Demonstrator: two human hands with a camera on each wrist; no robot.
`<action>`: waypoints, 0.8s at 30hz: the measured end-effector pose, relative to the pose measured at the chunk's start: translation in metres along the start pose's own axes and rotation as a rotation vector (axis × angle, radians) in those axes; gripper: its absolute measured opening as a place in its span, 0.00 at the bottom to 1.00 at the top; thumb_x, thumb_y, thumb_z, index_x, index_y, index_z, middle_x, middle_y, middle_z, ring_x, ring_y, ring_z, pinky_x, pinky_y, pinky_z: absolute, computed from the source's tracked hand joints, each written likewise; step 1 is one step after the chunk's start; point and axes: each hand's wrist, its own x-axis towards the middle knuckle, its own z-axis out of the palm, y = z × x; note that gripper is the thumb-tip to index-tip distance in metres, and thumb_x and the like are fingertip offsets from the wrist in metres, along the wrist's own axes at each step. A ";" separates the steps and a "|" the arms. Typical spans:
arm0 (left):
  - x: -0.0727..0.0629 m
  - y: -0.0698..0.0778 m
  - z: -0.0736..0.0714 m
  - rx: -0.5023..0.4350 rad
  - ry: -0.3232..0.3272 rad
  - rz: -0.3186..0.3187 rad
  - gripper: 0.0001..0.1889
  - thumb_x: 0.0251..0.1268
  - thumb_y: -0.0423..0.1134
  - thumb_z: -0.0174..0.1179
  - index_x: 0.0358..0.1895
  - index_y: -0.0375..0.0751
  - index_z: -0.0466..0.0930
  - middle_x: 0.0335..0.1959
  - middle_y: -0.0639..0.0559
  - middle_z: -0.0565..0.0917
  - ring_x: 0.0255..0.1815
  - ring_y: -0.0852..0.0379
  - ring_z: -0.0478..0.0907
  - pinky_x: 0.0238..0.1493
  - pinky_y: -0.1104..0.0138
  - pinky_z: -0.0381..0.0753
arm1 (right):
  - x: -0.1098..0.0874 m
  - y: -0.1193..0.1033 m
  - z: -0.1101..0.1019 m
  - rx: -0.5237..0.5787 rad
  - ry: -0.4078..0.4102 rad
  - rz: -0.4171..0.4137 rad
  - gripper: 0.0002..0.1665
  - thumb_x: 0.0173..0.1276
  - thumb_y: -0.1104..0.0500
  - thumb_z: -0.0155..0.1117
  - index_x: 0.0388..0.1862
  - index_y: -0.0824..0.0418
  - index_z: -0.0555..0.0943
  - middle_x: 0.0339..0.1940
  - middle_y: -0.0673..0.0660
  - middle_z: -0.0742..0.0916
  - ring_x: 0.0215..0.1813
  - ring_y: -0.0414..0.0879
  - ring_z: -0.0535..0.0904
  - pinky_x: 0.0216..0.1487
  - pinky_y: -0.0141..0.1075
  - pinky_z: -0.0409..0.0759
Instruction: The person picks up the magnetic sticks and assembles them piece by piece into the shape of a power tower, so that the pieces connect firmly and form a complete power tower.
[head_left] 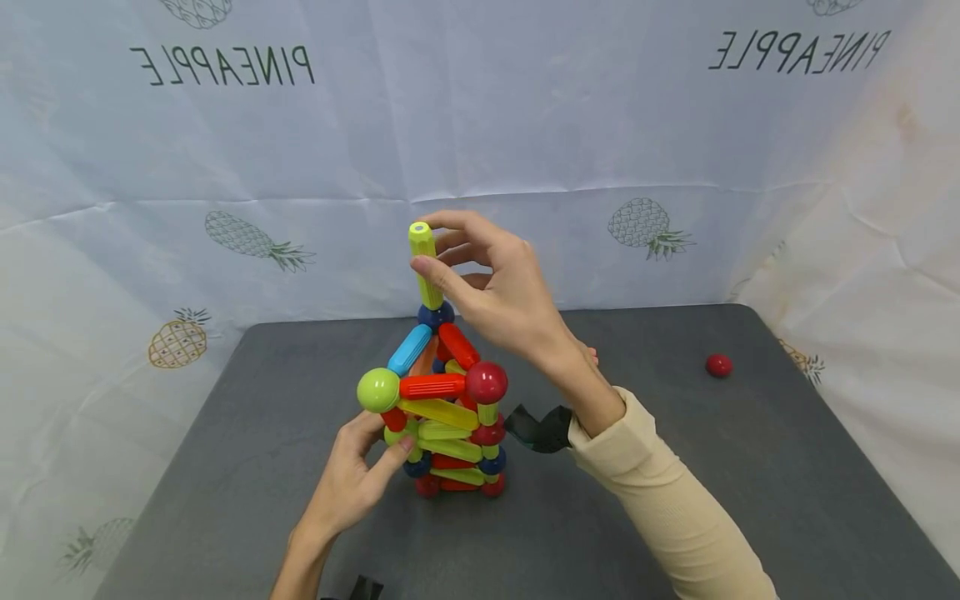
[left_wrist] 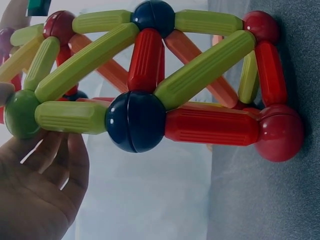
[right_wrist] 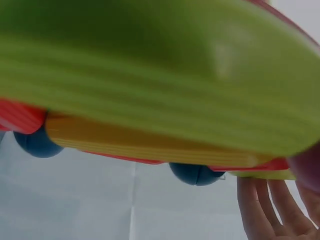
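A tower of coloured magnetic rods and balls [head_left: 448, 450] stands on the table. My right hand [head_left: 502, 283] pinches an upright yellow-green magnetic rod [head_left: 426, 265] between thumb and fingers. The rod's lower end meets the dark blue ball [head_left: 436, 317] at the tower's peak. Lower down on the left side, my left hand [head_left: 348, 479] holds the tower, thumb in front. In the left wrist view, that hand's fingers [left_wrist: 77, 160] lie against a green ball [left_wrist: 22, 114] and its adjoining rod. Tower parts fill most of the right wrist view, hiding the held rod.
A loose red ball [head_left: 718, 365] lies on the dark grey table [head_left: 675, 500] toward the right. Behind the table hangs a pale cloth [head_left: 480, 125] printed with pineapples. A black strap [head_left: 540, 429] is at the right wrist, close to the tower.
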 end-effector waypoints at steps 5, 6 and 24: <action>0.000 0.001 0.000 -0.003 -0.003 -0.001 0.14 0.69 0.27 0.58 0.55 0.38 0.83 0.52 0.48 0.85 0.51 0.68 0.80 0.53 0.67 0.84 | -0.002 0.002 0.000 0.005 -0.046 0.046 0.26 0.68 0.63 0.71 0.64 0.61 0.78 0.47 0.60 0.89 0.45 0.47 0.89 0.45 0.36 0.89; 0.000 0.001 0.000 -0.004 -0.003 -0.001 0.14 0.69 0.27 0.58 0.55 0.38 0.83 0.52 0.48 0.85 0.51 0.68 0.80 0.53 0.67 0.84 | -0.003 0.002 0.001 0.006 -0.052 0.053 0.26 0.68 0.63 0.71 0.65 0.61 0.78 0.47 0.60 0.89 0.45 0.48 0.89 0.46 0.36 0.89; -0.001 0.000 -0.001 -0.001 -0.001 -0.008 0.14 0.69 0.27 0.58 0.55 0.38 0.83 0.52 0.48 0.85 0.51 0.68 0.80 0.54 0.67 0.84 | -0.014 0.030 -0.020 -0.024 0.011 0.107 0.24 0.74 0.61 0.64 0.67 0.60 0.77 0.51 0.61 0.87 0.50 0.49 0.87 0.52 0.43 0.87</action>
